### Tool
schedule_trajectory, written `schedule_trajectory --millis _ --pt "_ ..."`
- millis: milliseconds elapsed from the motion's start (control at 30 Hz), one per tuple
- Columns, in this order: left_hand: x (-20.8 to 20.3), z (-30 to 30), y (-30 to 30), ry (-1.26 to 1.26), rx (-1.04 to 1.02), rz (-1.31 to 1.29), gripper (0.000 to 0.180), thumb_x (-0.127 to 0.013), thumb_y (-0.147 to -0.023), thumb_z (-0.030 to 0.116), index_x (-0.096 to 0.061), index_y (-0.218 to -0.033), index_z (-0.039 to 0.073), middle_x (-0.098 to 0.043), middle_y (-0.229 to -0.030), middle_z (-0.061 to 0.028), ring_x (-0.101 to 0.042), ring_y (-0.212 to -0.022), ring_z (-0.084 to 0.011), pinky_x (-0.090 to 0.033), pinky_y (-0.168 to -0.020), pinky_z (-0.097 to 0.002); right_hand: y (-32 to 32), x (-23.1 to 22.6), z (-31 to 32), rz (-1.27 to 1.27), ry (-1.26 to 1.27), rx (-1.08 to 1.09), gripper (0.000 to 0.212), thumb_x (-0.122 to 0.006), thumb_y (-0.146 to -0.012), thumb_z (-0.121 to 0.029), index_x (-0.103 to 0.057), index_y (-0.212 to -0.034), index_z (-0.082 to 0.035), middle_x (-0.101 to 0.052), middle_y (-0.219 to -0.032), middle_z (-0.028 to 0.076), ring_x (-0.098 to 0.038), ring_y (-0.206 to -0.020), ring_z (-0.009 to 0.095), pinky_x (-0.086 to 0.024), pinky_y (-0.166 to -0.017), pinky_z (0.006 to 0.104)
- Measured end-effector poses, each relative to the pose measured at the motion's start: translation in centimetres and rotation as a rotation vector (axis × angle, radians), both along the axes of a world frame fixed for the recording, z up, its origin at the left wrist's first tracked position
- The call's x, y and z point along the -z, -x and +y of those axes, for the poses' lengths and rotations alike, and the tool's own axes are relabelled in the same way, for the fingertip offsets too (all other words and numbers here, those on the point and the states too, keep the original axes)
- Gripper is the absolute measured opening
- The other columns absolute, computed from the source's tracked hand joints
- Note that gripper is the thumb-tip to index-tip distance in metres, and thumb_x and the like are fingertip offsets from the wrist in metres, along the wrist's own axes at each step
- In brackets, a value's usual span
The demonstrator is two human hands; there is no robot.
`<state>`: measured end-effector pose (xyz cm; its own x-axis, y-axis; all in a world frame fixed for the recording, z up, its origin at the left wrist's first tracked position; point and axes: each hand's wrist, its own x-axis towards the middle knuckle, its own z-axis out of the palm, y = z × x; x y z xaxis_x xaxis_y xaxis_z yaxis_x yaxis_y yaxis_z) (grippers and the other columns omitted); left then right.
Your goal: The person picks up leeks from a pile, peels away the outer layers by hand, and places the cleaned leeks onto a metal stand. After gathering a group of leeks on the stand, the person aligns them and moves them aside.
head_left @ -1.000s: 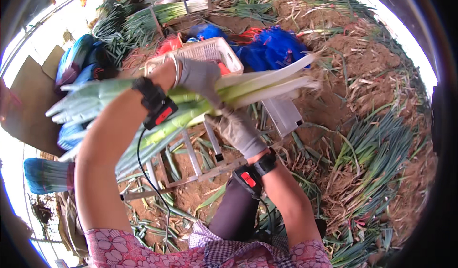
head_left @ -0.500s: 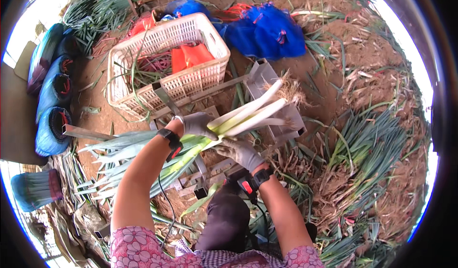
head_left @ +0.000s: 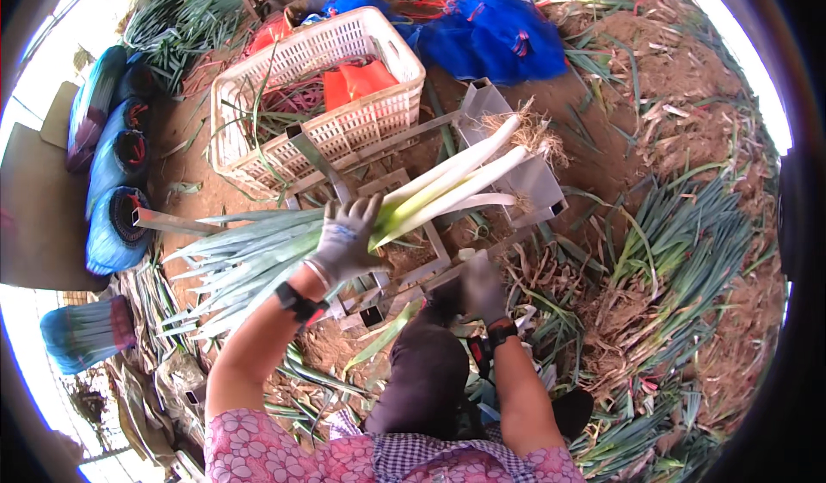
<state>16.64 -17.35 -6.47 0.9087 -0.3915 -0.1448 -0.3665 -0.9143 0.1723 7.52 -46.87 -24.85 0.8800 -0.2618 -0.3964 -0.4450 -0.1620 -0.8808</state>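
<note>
A bunch of leeks lies across a metal frame, green leaves to the left and white stems to the right. Their stringy roots reach over a bent metal plate. My left hand, in a grey glove, rests on the leeks where green turns white, fingers spread and not wrapped round them. My right hand, gloved too, is apart from the leeks, below the stems and close to my knee. Motion smears its fingers; a small pale thing shows at its tip.
Beyond the frame stands a cream plastic crate with red material and strings inside. Blue netting lies to its right. Wrapped blue bundles line the left side. Loose leeks are heaped on the soil at right.
My right hand has come off the leeks and moved down and right. My left hand has loosened from round the stems and now lies spread on them. The view has shifted slightly.
</note>
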Motion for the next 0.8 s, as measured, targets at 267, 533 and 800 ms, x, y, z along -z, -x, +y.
schedule_trajectory --millis 267,533,800 --pt "0.5 2.9 3.7 -0.007 -0.054 0.053 0.059 -0.062 -0.072 0.018 -0.042 -0.126 0.004 -0.053 -0.102 -0.0209 -0.055 -0.093 -0.0377 -0.047 -0.077 -0.0468 6.9 -6.0 -1.0 0.113 0.309 -0.387 0.031 -0.057 -0.084 -0.029 -0.068 -0.077 -0.001 -0.065 -0.066 0.011 -0.063 -0.057 0.019 -0.048 -0.056 0.0329" --pt "10.0 2.7 6.4 -0.367 0.131 0.111 0.055 -0.057 -0.085 0.030 -0.041 -0.131 0.004 -0.060 -0.101 -0.0162 -0.060 -0.096 -0.0279 -0.050 -0.078 -0.0401 14.0 0.7 -7.3 0.577 0.639 -0.863 0.044 -0.057 -0.076 -0.046 -0.069 -0.097 -0.009 -0.067 -0.094 0.019 -0.065 -0.091 0.034 -0.050 -0.081 0.0415" --pt "4.4 0.9 -3.1 0.097 -0.027 0.050 0.044 -0.064 -0.078 0.028 -0.056 -0.118 0.009 -0.056 -0.113 -0.0155 -0.053 -0.105 -0.0335 -0.043 -0.088 -0.0422 8.7 -5.8 -2.8 0.160 0.464 -0.482 0.044 -0.059 -0.081 -0.035 -0.060 -0.114 -0.005 -0.064 -0.104 0.021 -0.062 -0.095 0.036 -0.049 -0.083 0.0408"
